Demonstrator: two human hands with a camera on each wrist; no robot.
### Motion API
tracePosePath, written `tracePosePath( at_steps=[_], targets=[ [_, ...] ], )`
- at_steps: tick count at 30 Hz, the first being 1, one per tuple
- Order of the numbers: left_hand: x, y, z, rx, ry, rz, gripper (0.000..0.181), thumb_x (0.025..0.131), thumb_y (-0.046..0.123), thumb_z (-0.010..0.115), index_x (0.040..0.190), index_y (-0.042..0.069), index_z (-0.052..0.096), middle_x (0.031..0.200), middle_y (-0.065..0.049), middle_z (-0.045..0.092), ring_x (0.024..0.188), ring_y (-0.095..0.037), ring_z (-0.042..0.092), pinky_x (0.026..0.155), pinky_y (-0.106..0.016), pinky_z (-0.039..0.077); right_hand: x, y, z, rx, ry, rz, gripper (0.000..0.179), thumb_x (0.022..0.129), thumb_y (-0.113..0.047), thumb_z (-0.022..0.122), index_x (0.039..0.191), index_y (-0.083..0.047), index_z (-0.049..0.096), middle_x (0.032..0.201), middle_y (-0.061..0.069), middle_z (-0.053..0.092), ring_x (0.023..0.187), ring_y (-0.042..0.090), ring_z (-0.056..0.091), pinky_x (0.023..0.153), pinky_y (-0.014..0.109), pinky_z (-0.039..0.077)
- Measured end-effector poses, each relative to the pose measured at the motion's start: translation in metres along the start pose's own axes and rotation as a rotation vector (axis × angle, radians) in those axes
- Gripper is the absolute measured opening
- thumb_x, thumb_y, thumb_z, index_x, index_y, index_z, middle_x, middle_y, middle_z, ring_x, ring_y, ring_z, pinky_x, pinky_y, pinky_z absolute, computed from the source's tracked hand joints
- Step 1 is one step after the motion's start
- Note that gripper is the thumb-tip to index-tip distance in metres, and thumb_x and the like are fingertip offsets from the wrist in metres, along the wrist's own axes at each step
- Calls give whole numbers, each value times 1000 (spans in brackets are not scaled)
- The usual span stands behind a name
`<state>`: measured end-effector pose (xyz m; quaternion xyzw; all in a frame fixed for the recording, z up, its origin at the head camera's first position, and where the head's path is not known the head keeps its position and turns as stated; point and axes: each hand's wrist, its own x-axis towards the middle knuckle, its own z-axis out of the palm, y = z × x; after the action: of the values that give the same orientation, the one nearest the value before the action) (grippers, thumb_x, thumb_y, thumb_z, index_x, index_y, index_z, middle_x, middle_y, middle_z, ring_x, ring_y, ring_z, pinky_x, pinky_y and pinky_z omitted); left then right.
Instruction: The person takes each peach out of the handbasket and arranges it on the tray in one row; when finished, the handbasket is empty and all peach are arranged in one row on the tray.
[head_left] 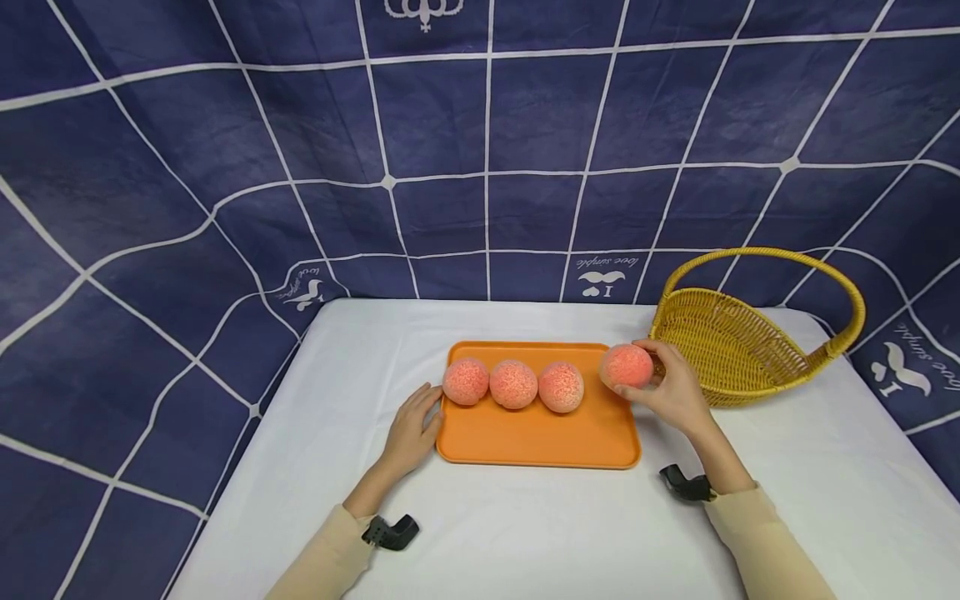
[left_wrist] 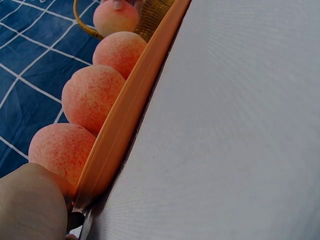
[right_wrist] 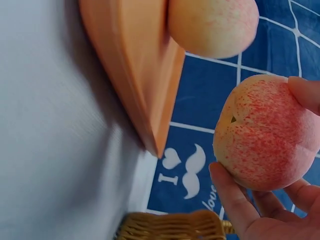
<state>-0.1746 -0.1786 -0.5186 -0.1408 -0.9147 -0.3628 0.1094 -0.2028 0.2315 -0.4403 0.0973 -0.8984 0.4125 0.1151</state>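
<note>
Over the right end of an orange tray, my right hand holds a pink peach between thumb and fingers. The right wrist view shows the held peach up close, with fingertips against its side. Three more peaches sit in a row on the tray: a left one, a middle one and a right one. My left hand rests at the tray's left edge, beside the leftmost peach, its fingers relaxed and touching the rim.
A yellow wicker basket with a tall arched handle stands just right of the tray, close behind my right hand. White cloth covers the table. Dark blue checked fabric hangs along the back and sides.
</note>
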Motion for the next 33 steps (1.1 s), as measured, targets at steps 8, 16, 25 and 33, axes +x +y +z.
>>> tracePosePath(
  at_steps=[8, 16, 25, 33],
  targets=[
    [1, 1, 0, -3, 1, 8, 43, 95, 10, 57, 136, -3, 54, 141, -19, 55, 139, -38, 41, 116, -58, 29, -2, 4, 11, -16, -62, 20, 70, 68, -12, 88, 128, -2, 54, 121, 19, 55, 102, 35, 59, 85, 47, 57],
    [0, -2, 1, 6, -5, 8, 42, 96, 11, 56, 136, -3, 54, 141, -19, 55, 139, -37, 41, 116, -58, 30, -2, 6, 18, -14, -105, 38, 73, 66, -9, 89, 129, 1, 53, 122, 22, 54, 108, 38, 57, 87, 53, 56],
    [0, 0, 0, 8, -1, 8, 43, 96, 11, 57, 136, -3, 54, 141, -19, 55, 139, -38, 41, 115, -58, 30, -3, 9, 20, 9, -142, 41, 66, 69, -4, 86, 125, 3, 53, 121, 21, 54, 115, 38, 55, 90, 46, 56],
    [0, -2, 0, 4, -3, 16, 43, 96, 11, 56, 136, -3, 53, 141, -19, 54, 139, -38, 41, 115, -58, 30, -2, 11, 20, 5, -159, 57, 65, 70, -5, 86, 125, 4, 52, 122, 21, 53, 115, 40, 56, 91, 50, 55]
  ],
)
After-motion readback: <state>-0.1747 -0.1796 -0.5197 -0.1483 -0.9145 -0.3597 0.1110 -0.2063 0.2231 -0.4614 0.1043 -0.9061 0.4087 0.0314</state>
